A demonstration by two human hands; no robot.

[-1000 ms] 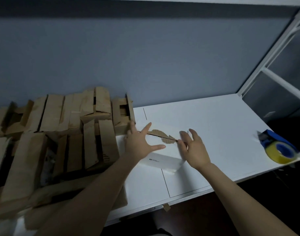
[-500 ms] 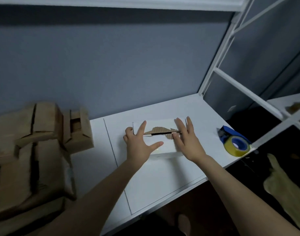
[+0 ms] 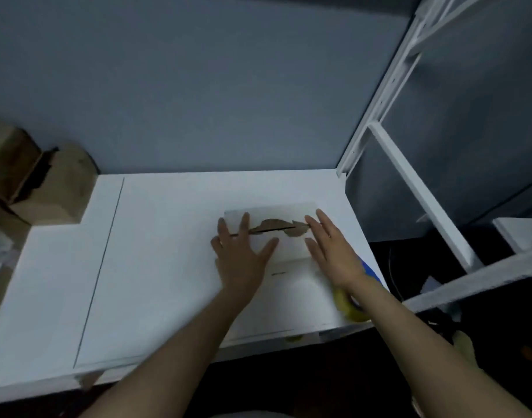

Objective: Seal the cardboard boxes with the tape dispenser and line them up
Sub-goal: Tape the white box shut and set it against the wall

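Observation:
A white cardboard box (image 3: 281,247) lies on the white table (image 3: 156,267), near its right end. Its top flaps meet at a seam with a torn brown patch (image 3: 278,229). My left hand (image 3: 243,254) presses flat on the left part of the lid, fingers spread and straight. My right hand (image 3: 331,250) lies flat on the right part of the lid. The blue tape dispenser (image 3: 353,303) with its yellow roll sits at the table's front right corner, mostly hidden under my right wrist.
Brown cardboard boxes (image 3: 38,188) are piled at the left end of the table against the grey wall. A white metal shelf frame (image 3: 409,188) stands just right of the table. The floor to the right is dark, with clutter on it.
The white box has slid right along the table under both flat hands, and my view has turned right with it. The tape dispenser is now under my right wrist.

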